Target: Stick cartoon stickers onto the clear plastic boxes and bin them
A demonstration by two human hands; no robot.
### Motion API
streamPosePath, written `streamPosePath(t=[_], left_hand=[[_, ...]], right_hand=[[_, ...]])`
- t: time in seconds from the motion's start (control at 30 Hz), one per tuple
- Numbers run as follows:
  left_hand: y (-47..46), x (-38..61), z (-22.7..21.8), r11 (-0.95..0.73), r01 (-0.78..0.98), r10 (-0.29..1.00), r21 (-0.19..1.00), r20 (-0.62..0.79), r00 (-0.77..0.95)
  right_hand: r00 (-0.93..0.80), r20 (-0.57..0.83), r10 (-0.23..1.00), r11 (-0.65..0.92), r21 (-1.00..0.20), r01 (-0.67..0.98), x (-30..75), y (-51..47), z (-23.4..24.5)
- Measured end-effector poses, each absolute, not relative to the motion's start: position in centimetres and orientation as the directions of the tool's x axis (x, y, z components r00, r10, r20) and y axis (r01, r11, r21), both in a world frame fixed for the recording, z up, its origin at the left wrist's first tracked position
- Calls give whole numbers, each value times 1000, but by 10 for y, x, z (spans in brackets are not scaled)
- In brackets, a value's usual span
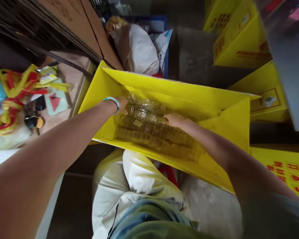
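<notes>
A long yellow box [224, 126] stands tilted across my lap, its top uncovered. Inside lie rows of clear plastic containers [149, 139] along the bottom. Both my arms reach down into it. My left hand [123, 105], with a light green bangle [114, 101] at the wrist, has its fingers curled at the left end of an upper row of clear plastic containers [144, 114]. At that row's right end my right hand [173, 120] presses with bent fingers. The exact shape of the containers is blurred by glare.
On the left, a table [76, 71] bears red and yellow ribbon [15, 103] and keys [33, 121]. Cardboard sheets [72, 20] lean behind the box. Beyond it is a white sack [139, 49]. More yellow boxes [241, 43] stand to the right beside a grey surface [286, 73].
</notes>
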State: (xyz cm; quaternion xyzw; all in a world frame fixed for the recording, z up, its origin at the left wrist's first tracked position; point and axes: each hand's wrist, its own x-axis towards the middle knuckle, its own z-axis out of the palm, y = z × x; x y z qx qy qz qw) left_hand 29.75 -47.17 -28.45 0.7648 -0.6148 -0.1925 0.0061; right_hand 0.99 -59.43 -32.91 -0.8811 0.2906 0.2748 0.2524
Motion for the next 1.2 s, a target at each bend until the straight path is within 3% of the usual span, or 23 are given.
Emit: streamPosePath(t=[0.13, 0.33, 0.6, 0.87, 1.2], left_hand=[[-492, 300, -352, -136, -985, -748, 105, -663, 32], [-456, 259, -440, 18, -988, -515, 153, -845, -140], [-378, 262, -502, 26, -993, -496, 114, -861, -112], [-358, 281, -512, 97, -948, -501, 303, -808, -309], [-363, 281, -508, 43, -939, -481, 340, -817, -318]], right_hand=[[674, -683, -281, -705, -330, -628, 8, -559, -384], [708, -675, -208, -709, -394, -585, 9, -477, -439], [642, -691, -333, -665, -311, -680, -5, -456, -480], [676, -633, -377, -670, -318, -671, 1, -457, -495], [696, -635, -336, -681, -347, -645, 1, -467, -499]])
